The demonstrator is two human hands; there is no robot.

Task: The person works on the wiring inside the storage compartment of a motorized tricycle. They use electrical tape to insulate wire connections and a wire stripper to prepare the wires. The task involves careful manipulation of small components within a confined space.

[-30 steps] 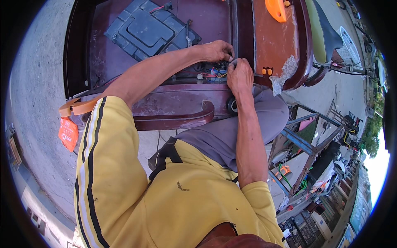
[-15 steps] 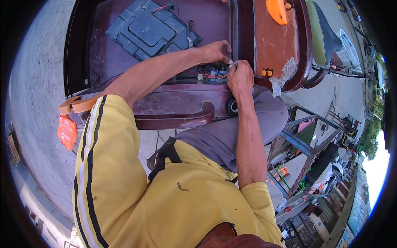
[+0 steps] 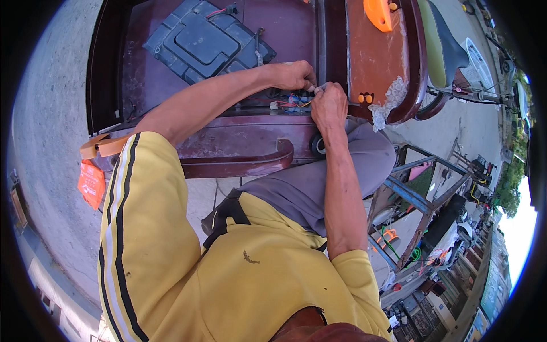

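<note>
Above a bundle of coloured wires (image 3: 297,103), my two hands meet with fingertips almost touching. My left hand (image 3: 295,75) has its fingers curled and pinched, reaching in from the left. Pinched closed as well, my right hand (image 3: 330,104) comes up from below. What lies between the fingertips is too small and too covered to name. The wires, red, yellow and blue, run beside a white plug connector (image 3: 274,105) in a narrow recess of the maroon vehicle body (image 3: 239,130). Left of them, a black plastic cover (image 3: 208,43) lies tilted on the maroon bed.
A maroon rail (image 3: 239,166) crosses in front of my body. To the right stand a brown seat panel (image 3: 376,57) with torn clear wrap (image 3: 389,102), a bicycle-type saddle (image 3: 439,43) and a rusty metal frame (image 3: 419,196). An orange bag (image 3: 91,183) hangs at left.
My left hand has dropped slightly, and its raised fingers have curled down toward the right hand's fingertips. The right hand keeps nearly the same place.
</note>
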